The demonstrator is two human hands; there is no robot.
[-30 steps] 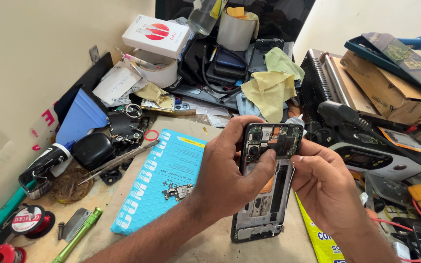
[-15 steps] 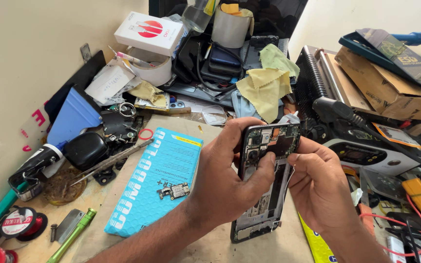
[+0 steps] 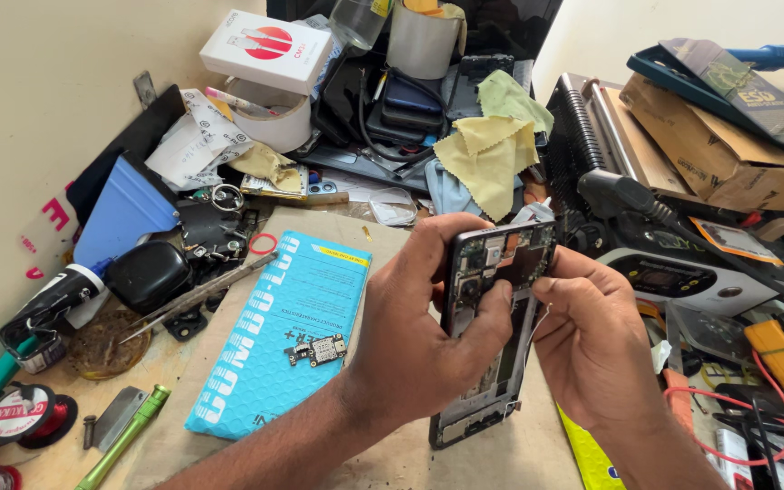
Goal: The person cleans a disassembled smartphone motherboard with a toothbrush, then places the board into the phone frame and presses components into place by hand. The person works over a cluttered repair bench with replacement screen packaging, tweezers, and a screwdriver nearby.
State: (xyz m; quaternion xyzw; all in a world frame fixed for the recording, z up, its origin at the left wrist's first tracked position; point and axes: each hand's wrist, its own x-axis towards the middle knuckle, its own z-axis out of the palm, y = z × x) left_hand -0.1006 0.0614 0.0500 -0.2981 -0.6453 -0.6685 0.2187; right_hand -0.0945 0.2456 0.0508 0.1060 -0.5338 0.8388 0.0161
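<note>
An opened smartphone [image 3: 504, 272] with its back off and circuit boards exposed stands tilted in front of me. My left hand [image 3: 424, 336] grips its left side, the thumb pressing on the upper boards. My right hand [image 3: 592, 340] holds the right edge, with fingertips at the top part of the frame. The phone's lower end [image 3: 465, 426] rests near the tabletop. A small loose circuit board [image 3: 319, 349] lies on a blue packet [image 3: 279, 331] to the left of my hands.
Metal tweezers [image 3: 197, 295], a green screwdriver [image 3: 124, 436] and a tape roll [image 3: 24, 413] lie at the left. Yellow-green cloths [image 3: 492, 150], a white box [image 3: 269, 50] and stacked phones [image 3: 410, 104] crowd the back. A heating station [image 3: 682, 272] and cardboard boxes [image 3: 719, 154] stand at the right.
Both hands and the phone have stayed almost in place, shifting slightly as the view moved. My right fingertips have come a little closer to the phone's upper edge.
</note>
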